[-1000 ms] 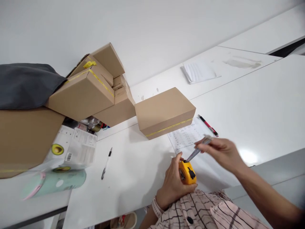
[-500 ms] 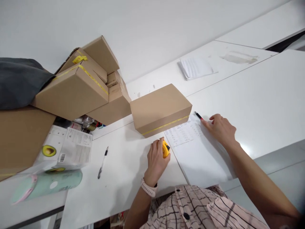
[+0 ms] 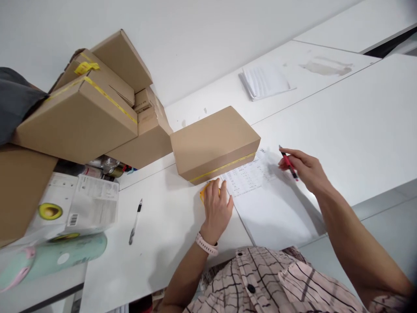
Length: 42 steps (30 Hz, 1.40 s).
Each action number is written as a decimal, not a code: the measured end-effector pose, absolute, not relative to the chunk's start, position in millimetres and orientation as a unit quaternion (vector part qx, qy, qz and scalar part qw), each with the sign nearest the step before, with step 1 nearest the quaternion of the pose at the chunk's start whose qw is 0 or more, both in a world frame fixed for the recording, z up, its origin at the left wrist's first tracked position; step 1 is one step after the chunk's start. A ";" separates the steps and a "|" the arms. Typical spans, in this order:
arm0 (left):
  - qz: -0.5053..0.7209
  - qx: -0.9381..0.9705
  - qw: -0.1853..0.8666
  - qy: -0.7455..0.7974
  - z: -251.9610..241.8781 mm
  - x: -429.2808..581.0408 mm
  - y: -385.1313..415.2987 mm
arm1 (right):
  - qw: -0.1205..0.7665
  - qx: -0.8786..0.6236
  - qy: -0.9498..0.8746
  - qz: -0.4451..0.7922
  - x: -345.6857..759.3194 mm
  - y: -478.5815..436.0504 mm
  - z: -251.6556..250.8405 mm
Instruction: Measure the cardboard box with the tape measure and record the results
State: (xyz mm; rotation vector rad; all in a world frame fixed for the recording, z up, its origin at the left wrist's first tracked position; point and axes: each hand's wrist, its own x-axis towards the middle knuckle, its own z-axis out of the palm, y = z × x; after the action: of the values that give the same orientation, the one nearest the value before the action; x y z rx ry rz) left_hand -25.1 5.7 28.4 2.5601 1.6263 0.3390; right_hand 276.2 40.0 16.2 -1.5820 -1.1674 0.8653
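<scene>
My right hand [image 3: 309,170] is closed round a red and black pen [image 3: 288,164], its silver end pointing up and away, above the printed sheets [image 3: 273,217]. My left hand [image 3: 216,211] rests on the white table with fingers and thumb apart. Beneath its fingers, partly hidden, a yellow tape measure [image 3: 204,191] lies close to the front of a closed cardboard box [image 3: 215,141]. That box has a yellow tape line along its side and overlaps the top edge of the sheets.
Several cardboard boxes [image 3: 81,117] are piled at the left, beside avocado-printed packaging [image 3: 94,200] and a mint green bottle [image 3: 74,252]. A clear-barrelled pen [image 3: 135,222] lies left of my hand. A stack of papers [image 3: 265,82] sits farther back.
My right hand has lifted the red and black pen off the sheets and tilted it. The tape measure has shifted left and toward the box, and my left thumb has come away from it.
</scene>
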 end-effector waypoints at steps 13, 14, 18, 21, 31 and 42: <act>0.054 0.903 0.077 0.420 -7.5 26.5 13.7 | 0.451 -0.515 -0.486 0.544 211.8 31.8 19.0; 0.054 0.904 0.078 0.418 -6.8 26.3 13.7 | 0.433 -0.499 -0.492 0.567 207.0 40.3 16.6; 0.045 0.904 0.082 0.417 -3.9 26.3 13.4 | 0.403 -0.485 -0.504 0.590 194.9 70.6 6.9; 0.041 0.904 0.082 0.418 -3.7 26.8 14.2 | 0.439 -0.513 -0.528 0.515 190.4 81.6 -0.2; 0.056 0.899 0.102 0.422 -9.8 25.1 14.7 | 0.482 -0.614 -0.492 0.385 188.5 68.8 -17.2; 0.058 0.897 0.109 0.425 -10.5 25.8 15.7 | 0.458 -0.621 -0.519 0.366 181.3 70.1 -12.6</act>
State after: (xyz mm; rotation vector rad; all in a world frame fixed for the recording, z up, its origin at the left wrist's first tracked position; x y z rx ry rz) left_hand 25.8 15.7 -10.5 2.6362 1.2510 0.1714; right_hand 181.3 70.1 -12.6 -1.5308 -1.2792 0.9013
